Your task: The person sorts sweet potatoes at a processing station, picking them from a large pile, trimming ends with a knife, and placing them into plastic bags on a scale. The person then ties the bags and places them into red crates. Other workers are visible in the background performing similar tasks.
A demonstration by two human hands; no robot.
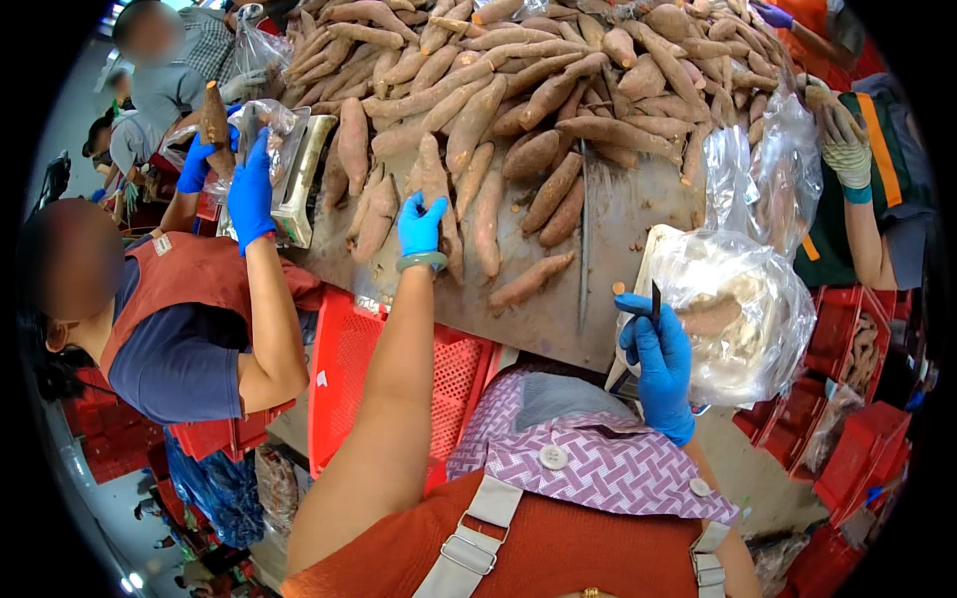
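My left hand (421, 224), in a blue glove with a bangle at the wrist, has its fingers on a long sweet potato (441, 190) on the metal table (546, 329). Whether the fingers close around it cannot be told. In my right hand (662, 359), also gloved in blue, a small dark-bladed knife (656, 300) points up. A round cut slice of root (618, 288) shows at that hand's fingertips. Beyond my hands lies a big heap of sweet potatoes (478, 82). Several loose ones lie nearer, one of them (532, 281) close to the front edge.
A plastic bag (748, 329) with a sweet potato inside rests on a scale at right. Beneath my left arm is a red crate (336, 374). A co-worker (187, 336) at left handles a root beside another scale (306, 179); a gloved hand (845, 138) shows at right.
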